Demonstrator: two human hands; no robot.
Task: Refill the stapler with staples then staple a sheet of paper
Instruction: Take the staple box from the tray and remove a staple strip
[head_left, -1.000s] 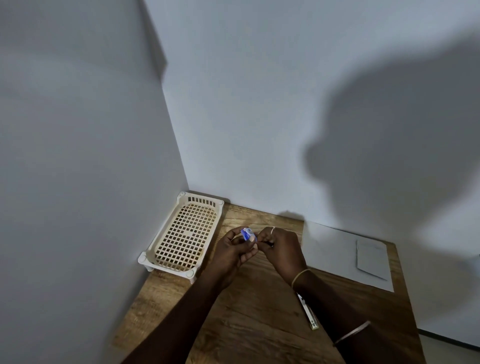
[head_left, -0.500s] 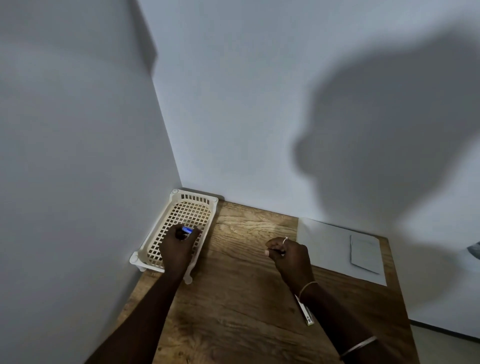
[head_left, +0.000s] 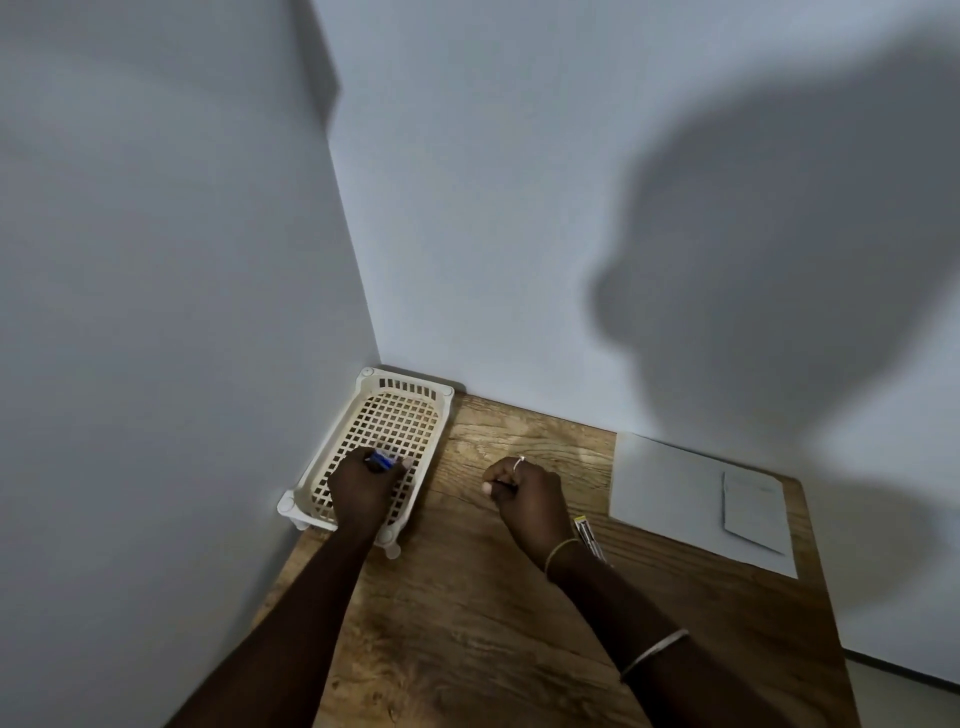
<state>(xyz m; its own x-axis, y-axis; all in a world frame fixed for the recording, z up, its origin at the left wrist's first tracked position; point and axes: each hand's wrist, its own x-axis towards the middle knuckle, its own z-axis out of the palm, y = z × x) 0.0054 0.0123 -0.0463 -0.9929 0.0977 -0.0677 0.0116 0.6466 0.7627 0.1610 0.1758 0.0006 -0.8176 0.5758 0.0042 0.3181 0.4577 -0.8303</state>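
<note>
**Staple refill: small parts in both hands**

- Left hand (head_left: 361, 493): over the near end of the cream basket (head_left: 410, 385), fingers closed round a small blue item (head_left: 381, 459), likely the staple box.
- Right hand (head_left: 530, 501): curled just above the wooden surface (head_left: 467, 623), thumb and forefinger pinching something thin and dark, too small to identify.
- Stapler (head_left: 589, 538): seemingly the slim object beside the right wrist, partly hidden.
- Paper sheet (head_left: 670, 493): flat at the surface's right, a smaller slip (head_left: 753, 512) on it.
- Risk, as judged: a loose pinch could drop the thin piece; a box set in the basket could spill staples through the lattice.
</note>
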